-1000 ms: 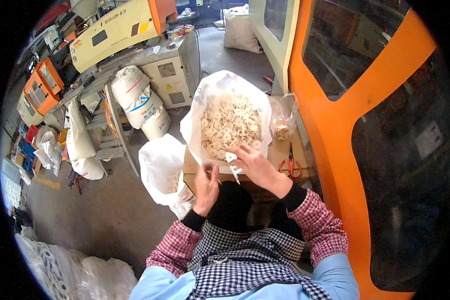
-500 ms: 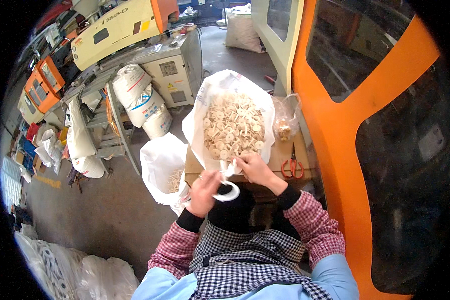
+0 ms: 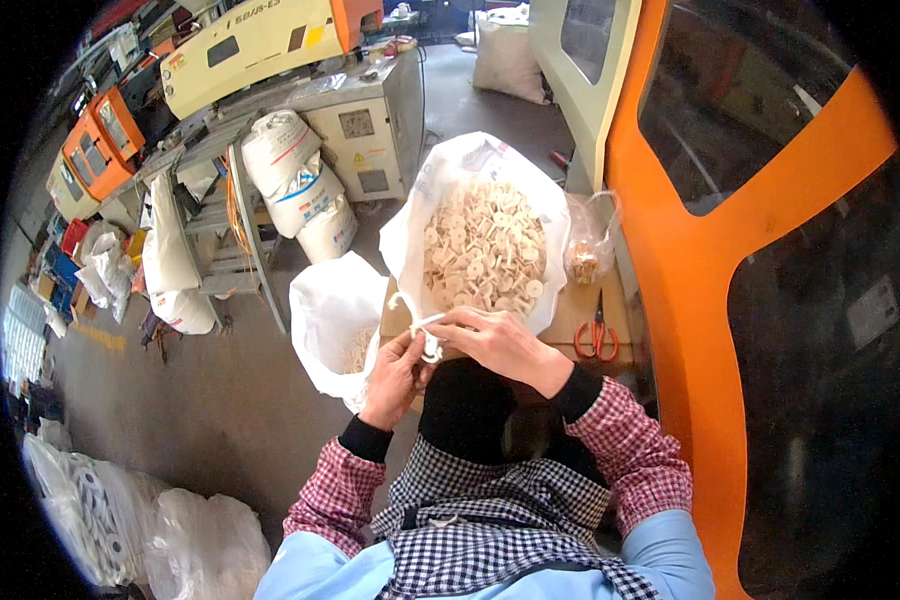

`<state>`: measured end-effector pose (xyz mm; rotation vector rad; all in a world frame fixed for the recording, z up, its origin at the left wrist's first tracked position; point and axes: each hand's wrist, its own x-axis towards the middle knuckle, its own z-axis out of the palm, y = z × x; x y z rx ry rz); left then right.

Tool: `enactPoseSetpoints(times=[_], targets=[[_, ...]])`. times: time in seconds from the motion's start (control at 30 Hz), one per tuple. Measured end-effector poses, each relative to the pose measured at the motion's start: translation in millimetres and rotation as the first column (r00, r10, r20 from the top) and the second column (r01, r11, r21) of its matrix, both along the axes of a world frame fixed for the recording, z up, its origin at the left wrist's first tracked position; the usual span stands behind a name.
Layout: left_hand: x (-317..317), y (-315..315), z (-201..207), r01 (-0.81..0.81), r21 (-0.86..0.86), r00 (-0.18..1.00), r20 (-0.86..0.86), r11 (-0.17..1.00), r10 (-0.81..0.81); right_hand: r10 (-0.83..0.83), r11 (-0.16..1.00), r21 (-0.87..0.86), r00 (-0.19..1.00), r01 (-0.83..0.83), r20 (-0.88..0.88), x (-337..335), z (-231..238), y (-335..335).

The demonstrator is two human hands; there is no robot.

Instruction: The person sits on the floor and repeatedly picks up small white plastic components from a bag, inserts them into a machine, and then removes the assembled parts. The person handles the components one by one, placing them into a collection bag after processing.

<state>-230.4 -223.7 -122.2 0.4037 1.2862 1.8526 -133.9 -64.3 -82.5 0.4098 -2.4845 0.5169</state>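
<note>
My left hand point(image 3: 395, 380) is closed with its fingertips on a white curved plastic piece point(image 3: 402, 302). From the right, my right hand point(image 3: 500, 345) also closes on this piece, with fingers bent over it. The piece has a thin curled end pointing away from me; its exact shape is partly hidden by my fingers. Just beyond my hands stands an open white sack point(image 3: 407, 240) full of small cream plastic parts point(image 3: 480, 250), each with a round disc and a stem. Red-handled scissors point(image 3: 597, 342) lie to the right of my right hand.
A smaller white sack point(image 3: 315, 300) holding thin cream scraps stands left of the cardboard-topped surface point(image 3: 565, 325). A clear bag point(image 3: 590, 250) lies behind the scissors. An orange machine frame point(image 3: 690, 300) borders my right. Stacked white sacks point(image 3: 310, 190) stand far left.
The white piece has turned from a loop hanging towards me to a curl pointing away. My right hand has come down over it, and the view has shifted slightly.
</note>
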Motion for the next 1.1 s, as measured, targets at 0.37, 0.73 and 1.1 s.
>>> enactPoseSetpoints(times=[0.37, 0.73, 1.1], targets=[[15.6, -0.8, -11.2, -0.291, 0.253, 0.063, -0.957, 0.923, 0.283, 0.39, 0.069, -0.911, 0.83, 0.406, 0.4, 23.4, -35.3, -17.2], [18.9, -7.8, -6.4, 0.135, 0.035, 0.92, 0.365, 0.99, -0.139, 0.038, 0.883, -0.469, 0.994, 0.017, 0.107, 32.8, -30.9, -29.7], [33.2, -12.8, -3.3, 0.005, 0.01, 0.974, 0.224, 1.0, -0.007, -0.018, 0.67, -0.717, 0.97, 0.191, 0.241, 27.3, -47.7, -34.1]])
